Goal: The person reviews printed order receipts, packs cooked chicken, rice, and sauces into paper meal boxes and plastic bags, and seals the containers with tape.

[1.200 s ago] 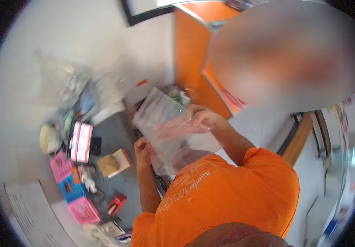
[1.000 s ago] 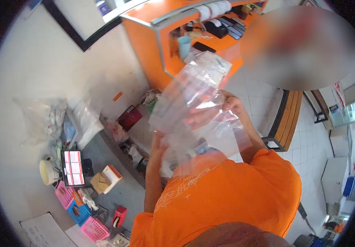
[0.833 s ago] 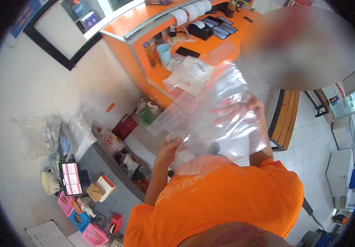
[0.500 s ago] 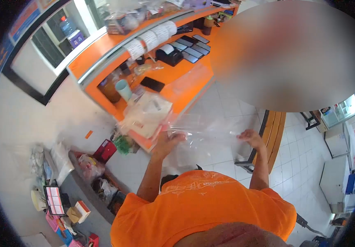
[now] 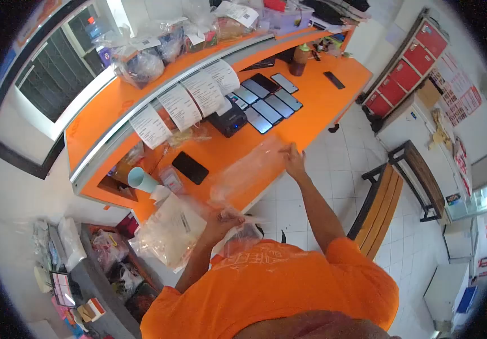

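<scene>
The orange surface (image 5: 300, 127), smooth and flat with a pale metal edge strip along its raised shelf, ran diagonally across the view. Below it spread the soft cloth of an orange shirt (image 5: 288, 282), its white back print too distorted to read. A slatted wooden bench (image 5: 380, 212) with a dark frame stood to the right on square white tiles, and red lockers (image 5: 404, 70) rose farther back. Near the surface's lower left corner lay a crinkled, whitish package (image 5: 170, 229) in clear film. Several long white receipts (image 5: 182, 106) hung curling from the shelf edge, their printed lines too small to read. Thin, glossy clear sheeting (image 5: 249, 169) lay over the front edge of the surface. The left hand (image 5: 224, 225) had its fingers curled in on a filmy clear bag (image 5: 243, 236), which hung just in front of the shirt. The right hand (image 5: 293, 161) was at the far end of the sheeting, fingers bent; whether it gripped the film could not be told. Flat, glassy phones (image 5: 269, 104) lay grouped beside a boxy black printer (image 5: 229, 120). Smaller still were a dark, rounded bottle (image 5: 299, 61), a pale blue cylindrical cup (image 5: 141, 179) and a single black phone (image 5: 191, 168), lying flat near the cup.
</scene>
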### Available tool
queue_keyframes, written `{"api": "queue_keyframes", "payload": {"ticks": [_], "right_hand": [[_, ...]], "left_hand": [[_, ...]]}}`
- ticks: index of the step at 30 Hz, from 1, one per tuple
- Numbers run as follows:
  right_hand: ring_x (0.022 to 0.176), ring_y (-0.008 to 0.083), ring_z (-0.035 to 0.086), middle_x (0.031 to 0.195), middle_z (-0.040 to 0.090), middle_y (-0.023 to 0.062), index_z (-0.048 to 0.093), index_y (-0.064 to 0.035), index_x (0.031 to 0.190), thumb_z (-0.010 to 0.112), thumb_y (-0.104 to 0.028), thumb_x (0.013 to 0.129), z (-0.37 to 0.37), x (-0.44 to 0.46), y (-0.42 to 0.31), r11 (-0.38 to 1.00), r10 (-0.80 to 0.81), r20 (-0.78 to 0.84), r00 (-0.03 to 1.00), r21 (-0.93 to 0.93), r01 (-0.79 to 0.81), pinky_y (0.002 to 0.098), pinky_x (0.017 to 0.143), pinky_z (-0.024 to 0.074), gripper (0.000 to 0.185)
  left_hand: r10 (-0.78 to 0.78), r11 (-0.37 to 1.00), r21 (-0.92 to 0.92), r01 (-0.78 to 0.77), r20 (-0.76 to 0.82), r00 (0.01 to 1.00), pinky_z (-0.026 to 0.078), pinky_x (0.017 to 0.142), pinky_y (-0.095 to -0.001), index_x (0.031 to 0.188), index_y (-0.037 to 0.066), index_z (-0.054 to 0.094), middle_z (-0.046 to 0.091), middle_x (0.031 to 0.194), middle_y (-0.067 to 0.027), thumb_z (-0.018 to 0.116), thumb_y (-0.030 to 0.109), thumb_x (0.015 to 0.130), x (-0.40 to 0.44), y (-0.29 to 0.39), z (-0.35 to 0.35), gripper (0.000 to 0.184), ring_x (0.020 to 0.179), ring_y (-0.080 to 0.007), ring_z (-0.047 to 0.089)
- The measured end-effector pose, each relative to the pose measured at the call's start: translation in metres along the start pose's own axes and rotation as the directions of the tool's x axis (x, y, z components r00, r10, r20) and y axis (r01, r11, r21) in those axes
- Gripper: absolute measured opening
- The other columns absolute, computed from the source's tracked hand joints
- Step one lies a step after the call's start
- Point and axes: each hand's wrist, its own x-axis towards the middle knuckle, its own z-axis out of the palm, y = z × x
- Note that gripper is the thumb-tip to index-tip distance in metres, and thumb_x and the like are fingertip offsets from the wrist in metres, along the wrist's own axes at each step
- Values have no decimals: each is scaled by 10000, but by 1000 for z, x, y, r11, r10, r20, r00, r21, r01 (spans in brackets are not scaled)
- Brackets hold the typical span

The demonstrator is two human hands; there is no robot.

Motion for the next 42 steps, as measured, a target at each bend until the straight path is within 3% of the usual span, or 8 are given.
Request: {"api": "queue_keyframes", "payload": {"ticks": [14,23,25,29,34,37,39,42], "right_hand": [[1462,251,231,1381,461,33,417,-165,1280,551,-199,873,89,199,-17,923,-308,244,919,-159,351,694,1112,92,430],[1477,297,158,1435,397,93,394,-153,1300,566,-273,926,64,219,-7,882,-451,349,822,31,471,706,1096,16,429],[1232,245,480,1178,578,122,527,-93,1139,561,-239,943,23,206,-44,895,-410,293,864,309,321,549,1011,331,247],[680,124,576,744,630,57,628,-24,848,591,-195,935,-40,154,-83,649,-681,687,253,726,-228,282,622,480,195],[709,257,643,771,659,137,652,-16,858,622,-212,897,-91,98,-136,675,-735,678,36,724,141,383,650,500,202],[704,328,642,779,648,170,636,-28,805,631,-219,856,-95,98,-147,343,-897,438,-61,775,531,431,649,511,197],[659,340,633,769,648,140,604,-65,765,662,-228,783,-104,115,-158,190,-960,278,-39,745,639,452,648,506,174],[626,314,627,690,632,94,583,-81,718,683,-196,747,-90,120,-164,239,-932,363,-14,642,728,434,568,481,155]], "left_hand": [[-5,996,64,59,-638,770,531,783,-302,952,-36,678,702,935,-102,653,87,885,19,46,6,143,840,-164,666],[42,933,-163,-321,-835,548,515,676,-294,914,9,636,641,861,-58,648,20,875,79,65,117,42,752,-145,611],[98,931,-105,-350,-851,516,509,693,-287,906,14,626,635,859,-51,650,23,874,98,47,129,41,762,-135,603],[261,948,125,-293,-831,490,484,691,-271,912,10,607,614,824,-30,695,76,855,144,25,152,124,751,-114,569],[265,963,220,-155,-871,414,479,643,-285,879,17,599,592,766,-13,771,120,793,158,38,197,218,702,-125,551],[332,577,547,606,-836,437,479,641,-278,840,-3,617,602,754,-21,789,121,771,116,20,184,223,705,-115,557],[110,965,42,-260,-960,256,441,594,-286,767,1,669,604,720,0,708,55,788,79,-23,178,69,676,-98,521],[200,970,198,-138,-980,-2,312,563,-256,573,93,419,445,643,66,634,-27,781,19,-31,186,322,638,-43,374]]}}
